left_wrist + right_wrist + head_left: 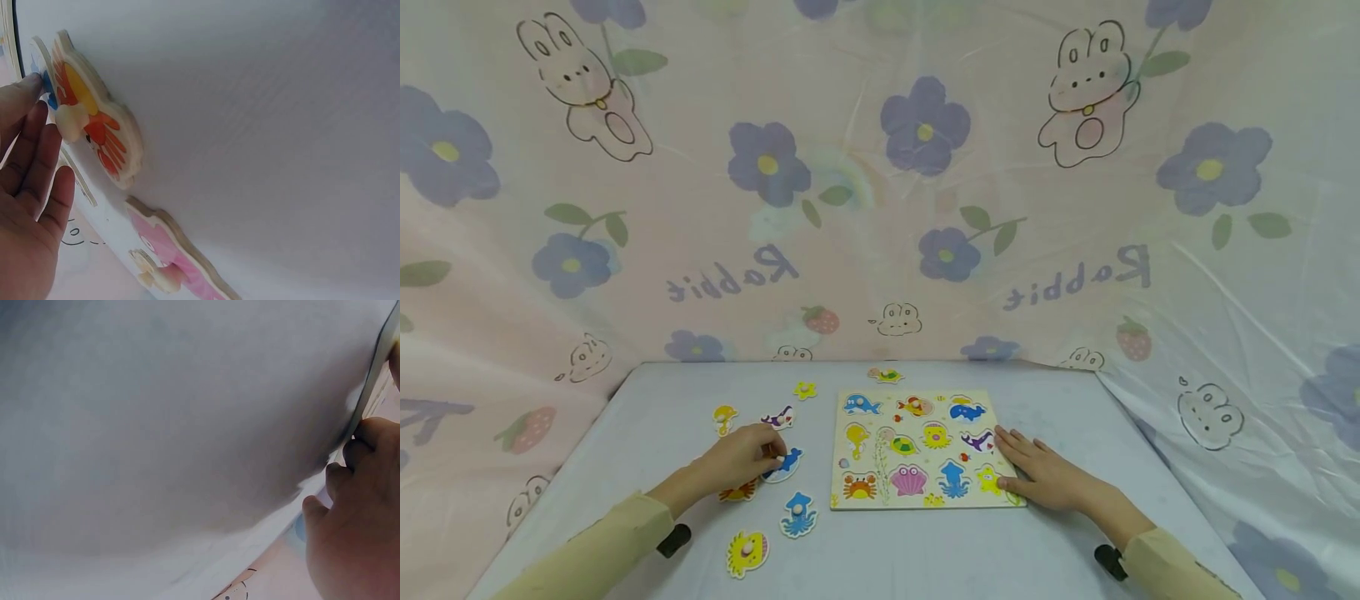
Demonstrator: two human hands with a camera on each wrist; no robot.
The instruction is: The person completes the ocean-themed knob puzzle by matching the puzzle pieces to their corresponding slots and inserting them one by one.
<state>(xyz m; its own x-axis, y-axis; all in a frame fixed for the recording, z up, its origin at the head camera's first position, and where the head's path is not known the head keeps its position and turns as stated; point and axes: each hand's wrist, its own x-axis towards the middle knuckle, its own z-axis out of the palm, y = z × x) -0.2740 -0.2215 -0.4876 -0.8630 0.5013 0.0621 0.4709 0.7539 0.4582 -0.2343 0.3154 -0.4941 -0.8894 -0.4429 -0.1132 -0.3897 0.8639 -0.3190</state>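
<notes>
My left hand (pixel 747 457) pinches at a blue whale puzzle piece (pixel 786 467) on the table, left of the puzzle board. In the left wrist view its thumb and index finger meet at the blue piece, partly hidden behind an orange crab piece (pixel 94 112) with a round knob. The wooden puzzle board (pixel 895 502) lies flat, printed with sea animals. My right hand (pixel 1045 475) rests on the board's right edge, fingers extended. In the right wrist view that hand (pixel 362 494) lies along the board's side.
Around the left hand lie a seahorse piece (pixel 725 421), a purple whale piece (pixel 777 417), a squid piece (pixel 798 515) and a yellow octopus piece (pixel 747 553). A star piece (pixel 805 389) and turtle piece (pixel 886 376) lie farther back. Patterned cloth (pixel 850 233) hangs behind.
</notes>
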